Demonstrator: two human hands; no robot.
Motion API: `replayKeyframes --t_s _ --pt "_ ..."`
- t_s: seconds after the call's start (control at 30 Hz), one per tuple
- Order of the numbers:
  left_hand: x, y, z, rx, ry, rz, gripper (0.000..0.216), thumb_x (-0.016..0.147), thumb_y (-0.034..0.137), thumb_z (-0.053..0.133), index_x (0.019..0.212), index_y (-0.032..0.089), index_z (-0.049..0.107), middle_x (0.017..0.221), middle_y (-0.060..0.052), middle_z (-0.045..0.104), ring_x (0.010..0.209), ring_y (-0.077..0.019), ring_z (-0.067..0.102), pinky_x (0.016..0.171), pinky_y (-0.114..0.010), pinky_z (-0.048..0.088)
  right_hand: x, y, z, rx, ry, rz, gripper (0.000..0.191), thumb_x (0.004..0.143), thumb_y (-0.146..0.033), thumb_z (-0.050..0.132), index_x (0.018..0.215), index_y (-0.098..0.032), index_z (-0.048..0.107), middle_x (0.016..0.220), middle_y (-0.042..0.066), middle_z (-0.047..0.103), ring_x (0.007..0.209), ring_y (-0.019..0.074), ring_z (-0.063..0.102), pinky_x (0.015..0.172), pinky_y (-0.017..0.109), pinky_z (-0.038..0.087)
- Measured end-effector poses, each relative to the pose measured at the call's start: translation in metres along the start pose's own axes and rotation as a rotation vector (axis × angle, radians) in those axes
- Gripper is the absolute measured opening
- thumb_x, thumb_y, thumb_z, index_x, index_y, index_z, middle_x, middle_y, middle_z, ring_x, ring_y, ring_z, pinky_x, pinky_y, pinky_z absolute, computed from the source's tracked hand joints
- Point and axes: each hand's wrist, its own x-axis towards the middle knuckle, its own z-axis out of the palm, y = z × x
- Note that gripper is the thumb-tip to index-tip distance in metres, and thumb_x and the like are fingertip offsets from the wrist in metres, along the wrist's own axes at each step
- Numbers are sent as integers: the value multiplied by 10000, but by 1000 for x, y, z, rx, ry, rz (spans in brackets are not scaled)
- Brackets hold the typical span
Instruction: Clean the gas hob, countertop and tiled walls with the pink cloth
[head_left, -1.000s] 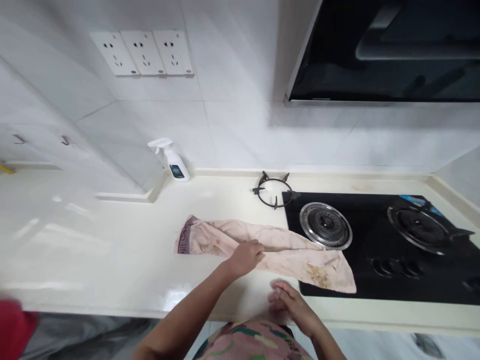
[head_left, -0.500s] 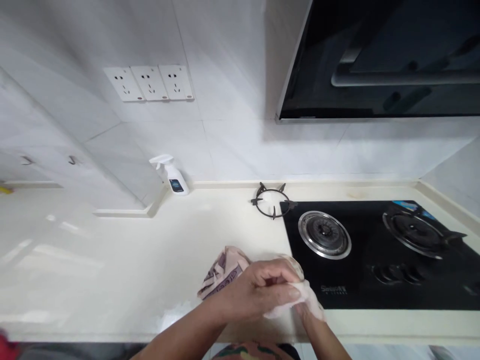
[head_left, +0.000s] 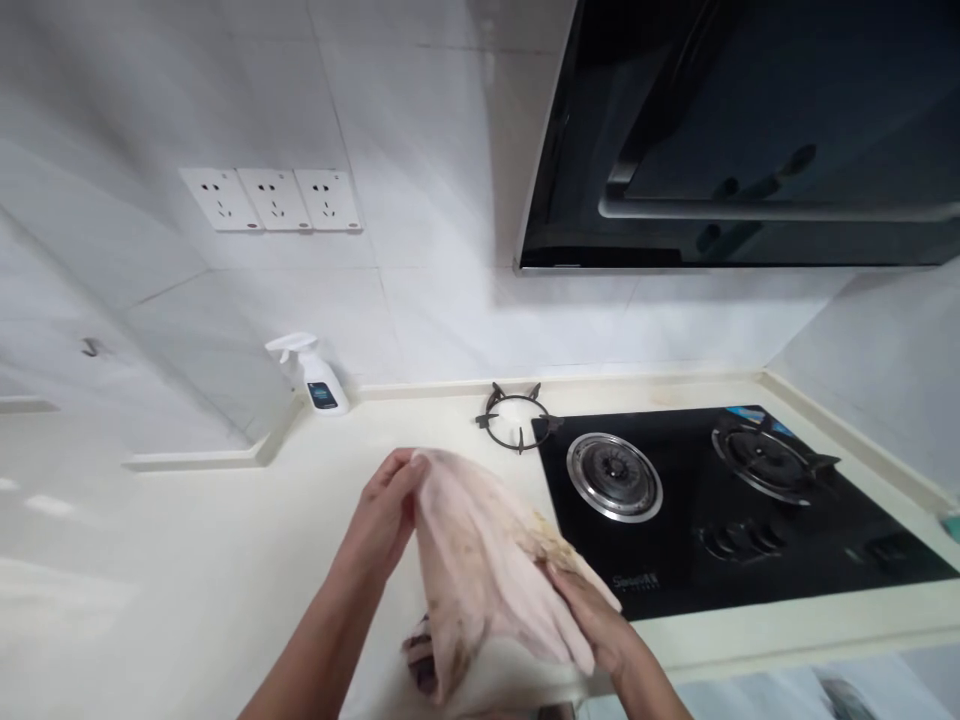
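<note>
A pale pink cleaning cloth (head_left: pixel 480 560) with brown and yellowish stains hangs spread between my two hands, above the counter's front edge. My left hand (head_left: pixel 386 505) pinches its upper left corner between thumb and fingers. Lower on the right, my right hand (head_left: pixel 589 610) grips the cloth's side, with some fingers hidden by the fabric. A dark-printed piece of fabric (head_left: pixel 421 655) shows at the cloth's lower left; I cannot tell whether it belongs to the same cloth.
A black gas stove (head_left: pixel 675 550) lies right of the cloth, its left burner (head_left: pixel 615 477) without a grate. One pan support ring (head_left: pixel 491 430) rests on the counter (head_left: pixel 247 560) by the stove's back corner. Against the wall stands a white spray bottle (head_left: pixel 322 385). A dark range hood (head_left: pixel 712 240) overhangs the stove.
The bunched cloth has been opened out and spread between my hands. My hands have moved apart, the left one up and to the left. The view has shifted a little right.
</note>
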Motion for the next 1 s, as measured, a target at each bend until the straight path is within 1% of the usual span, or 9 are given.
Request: replayKeyframes --t_s 0.1,0.17,0.3,0.4,0.53,0.63,0.77,0.9,1.0 --pt "2 -39 -53 140 132 -52 562 503 606 966 761 183 702 715 25 628 702 -122 527 639 -220 444 -16 12 -22 110 65 11 637 673 -607 936 1159 -227 774 1077 87 788 1041 274 735 926 383 563" --pt "-6 -62 -83 257 158 -107 592 504 662 931 760 174 716 688 19 618 680 -132 513 615 -238 421 -23 14 -36 118 192 -39 699 603 -525 992 1191 -243 741 887 11 749 836 199 708 805 312 552" --pt "-15 -71 -110 406 136 -99 595 598 707 860 825 173 729 709 7 642 698 -159 545 665 -280 453 -22 -20 -41 22 343 -244 690 646 -578 949 1193 -243 695 716 -79 580 677 128 577 726 278 524" --pt "-6 -46 -106 450 113 -6 570 641 703 843 814 175 716 745 -7 664 748 -172 573 724 -300 490 -10 -71 -21 -58 341 -426 598 703 -616 900 1103 -233 675 794 -41 619 770 154 614 801 320 552" --pt "18 -2 -91 550 55 111 583 690 729 799 849 174 713 824 -40 709 798 -190 615 773 -334 534 11 -141 18 -183 321 -537 541 714 -629 834 1023 -234 634 754 -36 608 665 149 570 626 285 485" --pt "40 29 -84 608 99 205 630 653 770 781 836 175 689 746 -17 672 733 -179 604 726 -337 539 29 -187 42 -370 349 -637 462 677 -585 773 931 -219 652 674 -51 564 584 123 462 555 267 384" --pt "65 76 -82 621 179 331 577 624 718 802 795 183 673 637 33 587 652 -134 532 670 -282 479 47 -244 67 -630 384 -840 337 694 -508 663 853 -212 685 705 -23 611 618 128 460 588 285 382" --pt "67 122 -84 588 221 437 529 619 660 812 799 187 658 678 35 586 659 -116 511 675 -263 463 47 -285 88 -635 367 -924 347 691 -483 645 884 -196 685 763 -14 620 589 120 476 570 297 409" --pt "50 134 -92 588 228 457 485 643 633 796 801 193 667 698 25 600 670 -125 510 682 -270 459 33 -289 93 -602 317 -920 359 715 -487 693 927 -197 686 810 -2 639 618 137 537 571 294 459"
